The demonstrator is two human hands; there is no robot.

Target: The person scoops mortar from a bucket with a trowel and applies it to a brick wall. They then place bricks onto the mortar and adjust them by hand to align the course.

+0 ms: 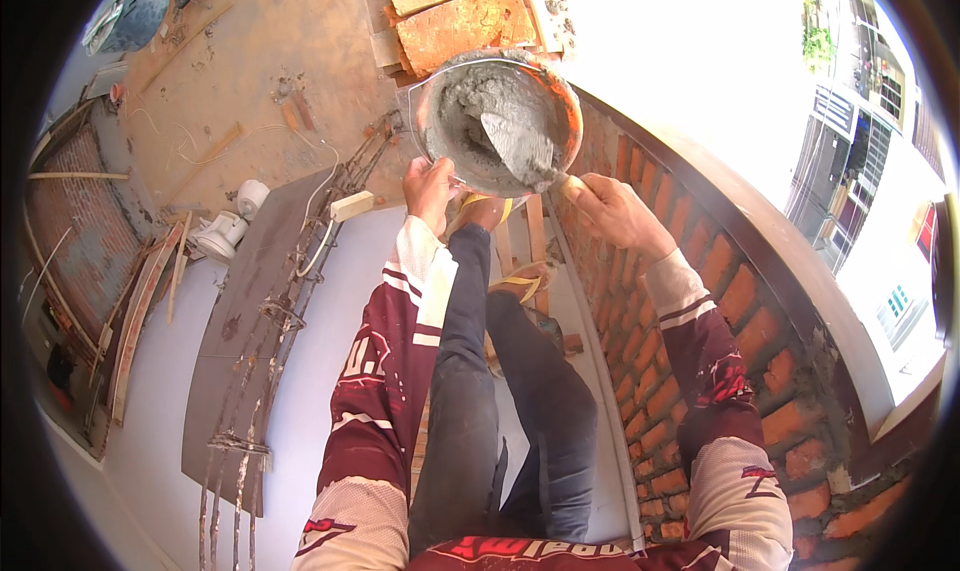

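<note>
A round orange bucket (572, 101) of wet grey mortar (465, 106) is in front of me at the top middle, with a thin wire handle. My left hand (430, 189) is closed at its near left rim; whether the fingers grip the rim or the wire there, I cannot tell. My right hand (612, 209) is wrapped round the handle of a trowel at the near right rim. The mortar-smeared trowel blade (520, 151) points into the bucket and lies over the mortar.
Orange bricks (465, 33) are stacked just beyond the bucket. A brick wall (690, 261) with a ledge runs along my right. Below are my sandalled feet on wooden slats (537, 236). To the left stand rusty steel bars (275, 341), a dark board (225, 371) and a white fan (225, 233).
</note>
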